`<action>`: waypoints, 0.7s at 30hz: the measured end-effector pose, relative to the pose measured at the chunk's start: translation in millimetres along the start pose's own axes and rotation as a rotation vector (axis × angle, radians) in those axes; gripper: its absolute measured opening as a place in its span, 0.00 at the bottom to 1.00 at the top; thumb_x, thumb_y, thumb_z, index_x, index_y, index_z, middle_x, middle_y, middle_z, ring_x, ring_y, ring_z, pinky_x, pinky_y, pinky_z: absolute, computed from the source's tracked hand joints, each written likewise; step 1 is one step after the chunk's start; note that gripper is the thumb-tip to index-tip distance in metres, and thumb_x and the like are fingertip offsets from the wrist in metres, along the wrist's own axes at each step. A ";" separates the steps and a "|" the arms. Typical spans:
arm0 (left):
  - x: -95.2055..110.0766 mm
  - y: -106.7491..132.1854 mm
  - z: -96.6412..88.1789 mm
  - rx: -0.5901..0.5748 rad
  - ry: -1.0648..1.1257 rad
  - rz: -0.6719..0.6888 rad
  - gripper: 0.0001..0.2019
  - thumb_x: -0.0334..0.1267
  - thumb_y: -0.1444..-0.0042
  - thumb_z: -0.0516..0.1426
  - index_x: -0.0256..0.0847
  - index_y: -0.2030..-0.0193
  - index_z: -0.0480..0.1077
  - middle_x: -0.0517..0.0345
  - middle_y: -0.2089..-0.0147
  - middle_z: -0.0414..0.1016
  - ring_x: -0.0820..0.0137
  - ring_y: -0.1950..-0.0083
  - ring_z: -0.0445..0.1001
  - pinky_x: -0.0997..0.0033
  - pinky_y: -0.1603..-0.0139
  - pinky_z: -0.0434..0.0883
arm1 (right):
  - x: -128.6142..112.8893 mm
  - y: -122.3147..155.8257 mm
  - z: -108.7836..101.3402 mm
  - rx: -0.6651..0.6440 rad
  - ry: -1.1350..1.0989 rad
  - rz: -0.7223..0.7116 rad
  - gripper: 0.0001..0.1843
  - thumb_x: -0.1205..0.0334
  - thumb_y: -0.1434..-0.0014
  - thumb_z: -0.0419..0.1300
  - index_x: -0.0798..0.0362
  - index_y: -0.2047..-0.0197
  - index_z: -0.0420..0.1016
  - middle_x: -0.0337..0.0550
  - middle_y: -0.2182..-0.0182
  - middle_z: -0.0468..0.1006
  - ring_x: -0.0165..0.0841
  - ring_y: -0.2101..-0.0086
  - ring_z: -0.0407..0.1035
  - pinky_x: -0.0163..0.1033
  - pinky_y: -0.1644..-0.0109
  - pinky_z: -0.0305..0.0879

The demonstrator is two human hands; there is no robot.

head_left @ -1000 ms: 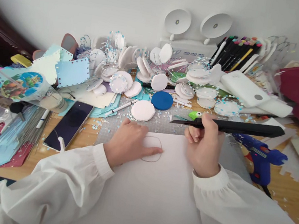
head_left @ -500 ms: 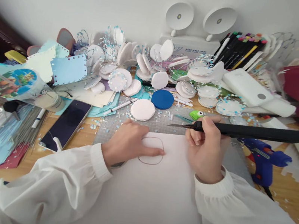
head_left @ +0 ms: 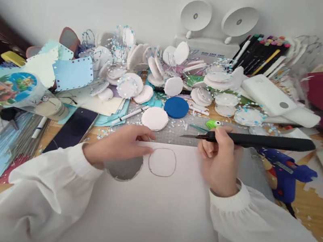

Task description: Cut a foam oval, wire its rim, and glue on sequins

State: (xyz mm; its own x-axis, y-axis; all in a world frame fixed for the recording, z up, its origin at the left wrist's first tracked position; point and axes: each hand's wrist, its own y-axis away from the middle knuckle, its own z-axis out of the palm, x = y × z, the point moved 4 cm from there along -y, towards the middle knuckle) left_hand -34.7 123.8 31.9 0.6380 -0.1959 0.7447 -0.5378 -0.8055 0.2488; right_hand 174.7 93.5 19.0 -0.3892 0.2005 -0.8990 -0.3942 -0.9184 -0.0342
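Note:
A large white foam sheet lies in front of me, with a rounded outline drawn near its far edge. Left of the outline is a cut-out hole, grey showing through it. My left hand hovers over or rests at the hole, fingers apart and holding nothing; its thumb tip is beside the outline. My right hand grips a black craft knife, its thin blade pointing left above the sheet's far edge. A white foam disc and a blue round lid lie just beyond the sheet.
A blue glue gun lies to the right on the wooden table. White discs with beaded strands crowd the back beneath a twin-headed lamp. At left are a phone, a plastic cup and a bundle of wires.
My left hand has moved left off the drawn outline, uncovering it and the hole, and its fingers have lifted. The knife has stayed in my right hand, its handle slightly turned.

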 end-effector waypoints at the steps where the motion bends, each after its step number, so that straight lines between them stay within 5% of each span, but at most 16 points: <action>1: -5.8 0.8 -2.4 -0.006 0.075 -0.018 0.15 0.43 0.50 0.59 0.39 0.56 0.73 0.56 0.65 0.78 0.66 0.64 0.76 0.70 0.62 0.69 | 1.8 0.1 1.1 -0.026 0.002 0.022 0.13 0.58 0.47 0.64 0.50 0.73 0.63 0.26 0.85 0.56 0.21 0.86 0.48 0.30 0.83 0.46; 6: -24.6 1.2 1.5 0.033 0.417 -0.054 0.12 0.42 0.52 0.63 0.37 0.63 0.75 0.55 0.66 0.79 0.68 0.64 0.76 0.70 0.62 0.71 | 12.3 4.7 9.5 -0.220 0.038 0.154 0.13 0.54 0.48 0.65 0.50 0.70 0.65 0.30 0.81 0.66 0.23 0.84 0.56 0.31 0.80 0.55; 13: -32.1 7.7 12.3 0.062 0.800 -0.173 0.12 0.42 0.52 0.65 0.36 0.64 0.75 0.57 0.66 0.76 0.75 0.67 0.72 0.76 0.65 0.69 | 6.6 5.9 19.5 -0.275 0.031 0.210 0.14 0.53 0.52 0.67 0.49 0.69 0.67 0.31 0.80 0.66 0.23 0.82 0.57 0.31 0.79 0.56; 18: -28.6 11.8 10.4 0.037 0.735 -0.110 0.11 0.41 0.50 0.64 0.38 0.63 0.73 0.58 0.67 0.75 0.73 0.66 0.72 0.75 0.65 0.69 | -5.7 5.2 26.6 -0.180 0.126 0.024 0.11 0.56 0.48 0.66 0.47 0.72 0.68 0.27 0.87 0.57 0.22 0.89 0.49 0.32 0.87 0.46; 21: -31.0 10.5 13.0 0.137 0.684 -0.062 0.13 0.40 0.53 0.65 0.37 0.63 0.71 0.55 0.63 0.75 0.70 0.63 0.73 0.74 0.65 0.69 | -1.9 9.4 27.4 -0.102 0.274 -0.088 0.07 0.57 0.46 0.65 0.47 0.69 0.71 0.29 0.84 0.63 0.22 0.88 0.52 0.33 0.87 0.49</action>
State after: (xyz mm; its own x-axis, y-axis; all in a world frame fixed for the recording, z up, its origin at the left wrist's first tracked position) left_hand -53.0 114.1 3.4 0.1510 0.2125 0.9654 -0.4081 -0.8761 0.2567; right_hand 149.0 93.8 32.3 -0.1132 0.1942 -0.9744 -0.3252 -0.9339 -0.1483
